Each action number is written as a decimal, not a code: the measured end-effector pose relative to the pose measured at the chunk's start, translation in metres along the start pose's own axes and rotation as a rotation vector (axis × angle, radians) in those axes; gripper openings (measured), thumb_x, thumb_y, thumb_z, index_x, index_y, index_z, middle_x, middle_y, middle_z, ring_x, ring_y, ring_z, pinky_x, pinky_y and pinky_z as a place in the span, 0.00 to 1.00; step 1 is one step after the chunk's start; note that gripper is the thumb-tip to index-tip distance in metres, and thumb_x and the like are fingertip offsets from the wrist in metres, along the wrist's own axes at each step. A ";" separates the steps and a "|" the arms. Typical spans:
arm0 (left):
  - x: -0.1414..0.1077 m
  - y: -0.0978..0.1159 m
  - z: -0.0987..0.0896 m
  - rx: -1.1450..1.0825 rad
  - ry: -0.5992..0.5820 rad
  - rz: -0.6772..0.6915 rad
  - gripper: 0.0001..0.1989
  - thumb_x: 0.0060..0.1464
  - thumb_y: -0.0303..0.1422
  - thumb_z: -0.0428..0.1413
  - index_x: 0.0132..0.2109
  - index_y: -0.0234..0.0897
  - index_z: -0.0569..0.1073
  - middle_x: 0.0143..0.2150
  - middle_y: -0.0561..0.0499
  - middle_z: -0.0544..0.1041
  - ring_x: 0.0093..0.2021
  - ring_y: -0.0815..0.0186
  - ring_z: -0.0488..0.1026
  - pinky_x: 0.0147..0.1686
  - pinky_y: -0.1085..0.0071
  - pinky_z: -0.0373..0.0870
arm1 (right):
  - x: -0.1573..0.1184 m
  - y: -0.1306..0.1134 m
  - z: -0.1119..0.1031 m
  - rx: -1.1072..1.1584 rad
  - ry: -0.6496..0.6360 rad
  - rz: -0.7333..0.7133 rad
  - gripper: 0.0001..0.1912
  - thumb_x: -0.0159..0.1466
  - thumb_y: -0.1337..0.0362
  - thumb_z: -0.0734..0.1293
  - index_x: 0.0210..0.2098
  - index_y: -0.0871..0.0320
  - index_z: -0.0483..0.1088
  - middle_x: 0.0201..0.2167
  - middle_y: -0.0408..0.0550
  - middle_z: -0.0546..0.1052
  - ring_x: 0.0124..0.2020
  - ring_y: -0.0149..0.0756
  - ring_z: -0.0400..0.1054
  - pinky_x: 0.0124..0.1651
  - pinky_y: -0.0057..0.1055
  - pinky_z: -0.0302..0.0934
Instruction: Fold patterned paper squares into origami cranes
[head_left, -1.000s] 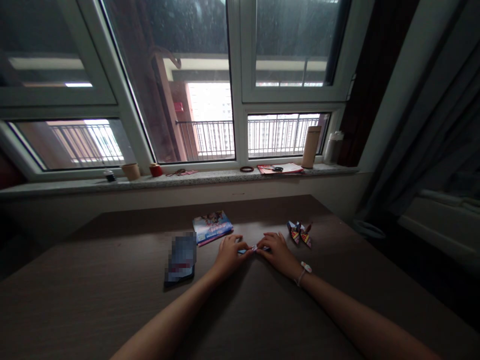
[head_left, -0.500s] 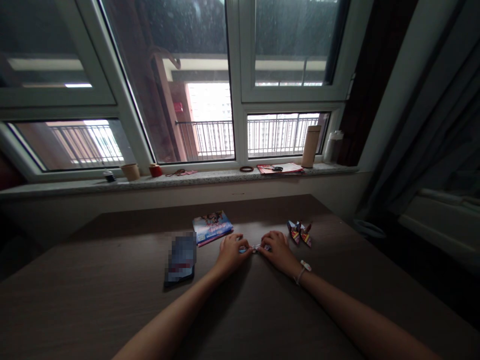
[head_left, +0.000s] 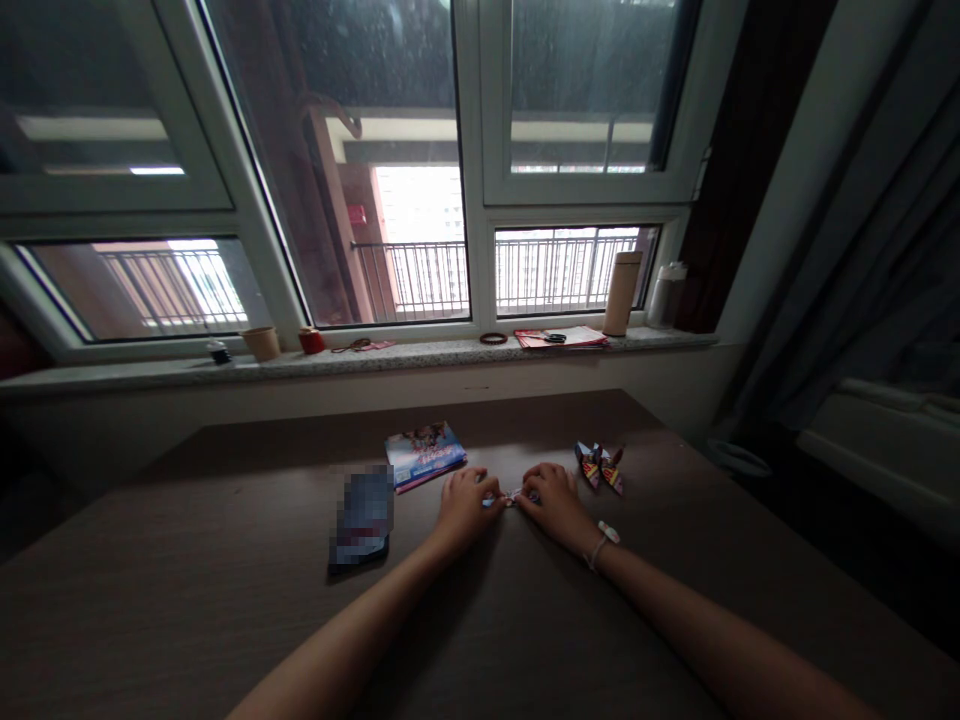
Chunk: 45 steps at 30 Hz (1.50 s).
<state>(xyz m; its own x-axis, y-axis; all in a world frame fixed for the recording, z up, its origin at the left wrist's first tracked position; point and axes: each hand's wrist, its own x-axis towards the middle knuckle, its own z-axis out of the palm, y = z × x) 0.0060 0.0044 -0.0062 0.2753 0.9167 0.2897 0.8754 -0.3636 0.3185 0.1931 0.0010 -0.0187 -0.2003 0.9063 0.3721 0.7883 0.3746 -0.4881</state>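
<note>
Head view, left to right, as I read it from here: dark rectangular object, pixelated, too blurred to name, on brown wood-grain table. Glossy multicoloured paper packet lies flat just beside it. Left hand and right hand almost meet, fingers curled closed, pinching small narrow folded paper strip from both ends; pressure unclear. Strip sits between hands, far less formed than pointed printed-paper folded figure, which looks complete, lying near right hand.
</note>
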 end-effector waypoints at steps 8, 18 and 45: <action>-0.001 0.001 0.002 0.025 0.010 -0.004 0.06 0.56 0.38 0.58 0.39 0.44 0.78 0.56 0.48 0.71 0.58 0.54 0.64 0.59 0.55 0.57 | 0.001 0.000 0.001 -0.008 0.014 0.000 0.10 0.63 0.57 0.67 0.29 0.54 0.74 0.43 0.49 0.74 0.52 0.47 0.61 0.60 0.50 0.48; -0.001 0.002 0.001 -0.017 -0.009 -0.020 0.09 0.55 0.42 0.59 0.39 0.44 0.78 0.57 0.46 0.70 0.60 0.53 0.63 0.60 0.53 0.55 | 0.000 0.004 0.002 0.040 0.016 -0.003 0.14 0.66 0.55 0.63 0.30 0.53 0.74 0.43 0.49 0.74 0.51 0.46 0.62 0.58 0.46 0.50; 0.007 0.002 -0.009 -0.056 -0.224 -0.135 0.12 0.57 0.42 0.57 0.47 0.53 0.77 0.69 0.51 0.56 0.69 0.52 0.52 0.66 0.51 0.44 | 0.010 0.002 0.001 0.059 -0.102 0.185 0.07 0.58 0.58 0.70 0.36 0.50 0.76 0.46 0.45 0.72 0.54 0.43 0.59 0.60 0.39 0.44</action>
<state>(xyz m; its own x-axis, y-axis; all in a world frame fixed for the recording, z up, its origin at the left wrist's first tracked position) 0.0064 0.0089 0.0049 0.2435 0.9692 0.0365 0.8888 -0.2381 0.3916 0.1926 0.0108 -0.0171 -0.1161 0.9746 0.1916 0.7825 0.2085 -0.5867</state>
